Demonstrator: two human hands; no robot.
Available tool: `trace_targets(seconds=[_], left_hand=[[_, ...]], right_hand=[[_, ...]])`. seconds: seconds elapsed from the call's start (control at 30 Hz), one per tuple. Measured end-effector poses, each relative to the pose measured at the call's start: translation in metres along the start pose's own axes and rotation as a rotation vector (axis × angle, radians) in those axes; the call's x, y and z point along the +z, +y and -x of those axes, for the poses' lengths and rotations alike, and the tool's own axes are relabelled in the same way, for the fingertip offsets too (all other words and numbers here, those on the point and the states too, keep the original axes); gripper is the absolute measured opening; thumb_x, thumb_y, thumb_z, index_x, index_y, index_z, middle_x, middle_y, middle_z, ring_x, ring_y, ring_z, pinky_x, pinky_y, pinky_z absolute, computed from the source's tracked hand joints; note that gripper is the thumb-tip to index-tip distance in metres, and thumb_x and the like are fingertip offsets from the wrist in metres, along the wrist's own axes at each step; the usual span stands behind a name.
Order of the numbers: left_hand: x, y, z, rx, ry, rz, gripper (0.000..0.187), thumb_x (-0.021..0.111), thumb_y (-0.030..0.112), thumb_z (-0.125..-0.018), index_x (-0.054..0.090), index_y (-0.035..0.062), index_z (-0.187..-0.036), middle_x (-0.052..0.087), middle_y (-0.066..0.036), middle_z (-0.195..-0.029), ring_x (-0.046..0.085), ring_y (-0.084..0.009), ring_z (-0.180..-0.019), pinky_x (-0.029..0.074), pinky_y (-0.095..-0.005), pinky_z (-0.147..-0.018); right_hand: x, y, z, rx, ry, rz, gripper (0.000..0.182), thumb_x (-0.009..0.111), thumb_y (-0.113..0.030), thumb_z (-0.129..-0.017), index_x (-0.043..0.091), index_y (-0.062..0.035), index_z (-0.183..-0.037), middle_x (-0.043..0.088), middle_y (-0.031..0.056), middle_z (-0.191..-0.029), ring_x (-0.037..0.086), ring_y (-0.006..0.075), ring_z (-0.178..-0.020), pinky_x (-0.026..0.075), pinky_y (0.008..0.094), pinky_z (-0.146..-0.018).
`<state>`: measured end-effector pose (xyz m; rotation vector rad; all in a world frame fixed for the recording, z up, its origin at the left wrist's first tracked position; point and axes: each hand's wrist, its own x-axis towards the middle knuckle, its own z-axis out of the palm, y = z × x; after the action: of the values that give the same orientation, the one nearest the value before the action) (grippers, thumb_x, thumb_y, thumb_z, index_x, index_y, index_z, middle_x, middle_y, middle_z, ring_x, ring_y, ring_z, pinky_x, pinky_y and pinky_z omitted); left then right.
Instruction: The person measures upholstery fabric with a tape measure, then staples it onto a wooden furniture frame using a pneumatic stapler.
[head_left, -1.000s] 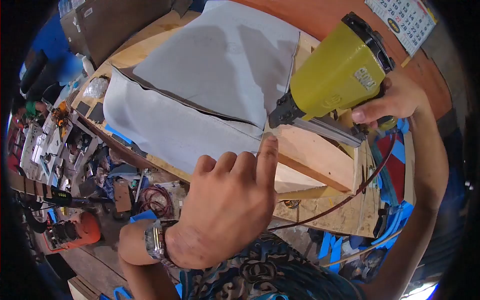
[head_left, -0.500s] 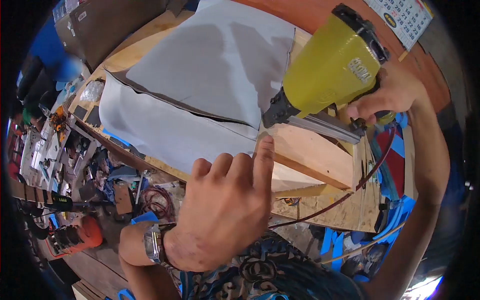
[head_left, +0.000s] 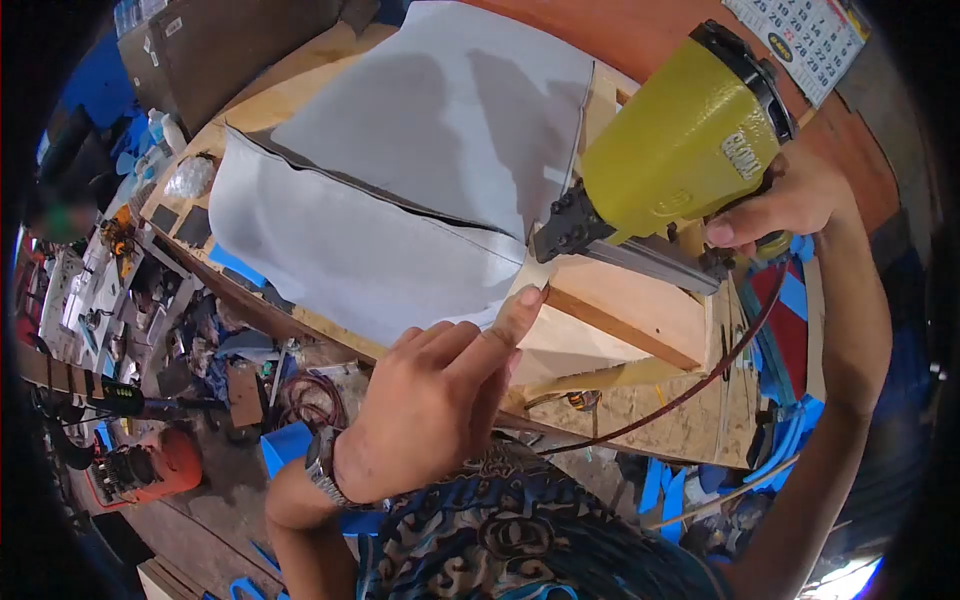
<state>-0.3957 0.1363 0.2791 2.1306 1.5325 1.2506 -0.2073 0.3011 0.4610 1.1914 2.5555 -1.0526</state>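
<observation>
My right hand [head_left: 775, 205] grips a yellow pneumatic nail gun [head_left: 672, 150], its black nose pressed at the edge of grey fabric [head_left: 400, 190] on a wooden frame [head_left: 625, 310]. My left hand [head_left: 440, 395] reaches forward with a watch on the wrist. Its index finger presses the fabric's corner onto the wood just below the gun's nose. A dark air hose [head_left: 690, 390] runs from the gun down across the board.
A plywood board [head_left: 680, 430] lies under the frame. A cluttered floor with cables, tools and a red machine [head_left: 150, 465] is at left. A calendar [head_left: 795, 40] hangs at top right. Blue scraps [head_left: 780, 420] lie at right.
My left hand has turned and slid lower, its finger still pinning the fabric corner. The nail gun has shifted slightly right along the frame edge.
</observation>
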Motion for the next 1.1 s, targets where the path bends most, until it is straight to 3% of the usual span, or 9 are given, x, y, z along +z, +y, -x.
trace_targets(seconds=[0.1,0.4,0.6,0.73,0.83,0.93,1.0,1.1], left_hand=[[-0.001,-0.003,0.002,0.002,-0.052,-0.032,0.055,0.058,0.006,-0.08,0.042,0.0036,-0.132,0.05,-0.007,-0.064,0.052,-0.0247,-0.058,0.04,-0.0356,-0.056],[0.006,-0.008,0.002,0.023,0.013,0.003,0.05,0.057,0.001,-0.082,0.045,0.0043,-0.13,0.048,-0.009,-0.062,0.045,-0.024,-0.054,0.039,-0.0347,-0.055],[0.013,-0.011,0.005,0.017,0.062,0.072,0.049,0.057,-0.002,-0.081,0.047,0.0042,-0.129,0.049,-0.011,-0.063,0.045,-0.0234,-0.054,0.04,-0.0316,-0.055],[0.015,-0.014,0.008,0.021,0.028,0.075,0.057,0.059,0.003,-0.081,0.04,0.006,-0.134,0.046,-0.005,-0.06,0.046,-0.0225,-0.056,0.037,-0.0334,-0.057],[0.014,-0.015,0.007,0.031,0.04,0.082,0.055,0.059,0.003,-0.082,0.041,0.0063,-0.134,0.045,-0.006,-0.059,0.045,-0.0228,-0.056,0.037,-0.0336,-0.057],[0.016,-0.014,0.006,0.034,0.058,0.082,0.054,0.058,0.003,-0.083,0.041,0.0071,-0.134,0.045,-0.006,-0.059,0.045,-0.0233,-0.055,0.037,-0.0342,-0.057],[0.018,-0.016,0.006,0.055,0.075,0.079,0.053,0.058,0.004,-0.083,0.042,0.0075,-0.134,0.046,-0.007,-0.06,0.045,-0.0236,-0.055,0.037,-0.0347,-0.057],[0.015,-0.015,0.007,0.028,0.064,0.057,0.047,0.057,-0.002,-0.082,0.048,0.0045,-0.128,0.058,-0.014,-0.072,0.05,-0.0238,-0.058,0.043,-0.0297,-0.058]], right_hand=[[-0.002,0.001,-0.004,0.015,-0.073,0.058,0.032,0.073,-0.022,-0.072,0.061,0.0041,-0.087,0.059,0.0059,-0.067,0.053,0.0127,-0.049,0.043,0.0246,-0.045],[0.004,0.004,-0.002,-0.044,-0.001,0.056,0.033,0.072,-0.021,-0.073,0.061,0.0047,-0.09,0.06,0.0059,-0.068,0.053,0.0129,-0.048,0.043,0.0246,-0.045],[0.0,-0.024,-0.007,0.105,-0.052,0.265,0.029,0.077,-0.016,-0.068,0.065,0.0014,-0.089,0.065,0.0071,-0.07,0.058,0.0133,-0.052,0.046,0.0251,-0.047],[0.003,-0.026,-0.004,0.166,0.072,0.445,0.025,0.075,-0.02,-0.067,0.067,0.0007,-0.08,0.062,0.0057,-0.061,0.058,0.0118,-0.051,0.044,0.0238,-0.047],[0.004,-0.022,-0.004,0.128,0.081,0.349,0.023,0.074,-0.018,-0.068,0.067,0.0008,-0.079,0.062,0.0055,-0.061,0.057,0.0117,-0.051,0.044,0.024,-0.047],[0.005,-0.027,-0.004,0.227,0.074,0.425,0.026,0.074,-0.017,-0.068,0.066,0.0015,-0.085,0.061,0.0059,-0.063,0.057,0.0125,-0.05,0.044,0.0246,-0.047],[-0.001,-0.012,-0.002,0.128,0.06,0.253,0.029,0.074,-0.016,-0.068,0.064,0.0024,-0.088,0.061,0.0065,-0.065,0.056,0.0131,-0.05,0.044,0.025,-0.047],[-0.011,0.005,0.006,0.105,0.119,0.158,0.032,0.075,-0.014,-0.067,0.062,0.0037,-0.09,0.061,0.0068,-0.067,0.056,0.0137,-0.05,0.045,0.0253,-0.047]])
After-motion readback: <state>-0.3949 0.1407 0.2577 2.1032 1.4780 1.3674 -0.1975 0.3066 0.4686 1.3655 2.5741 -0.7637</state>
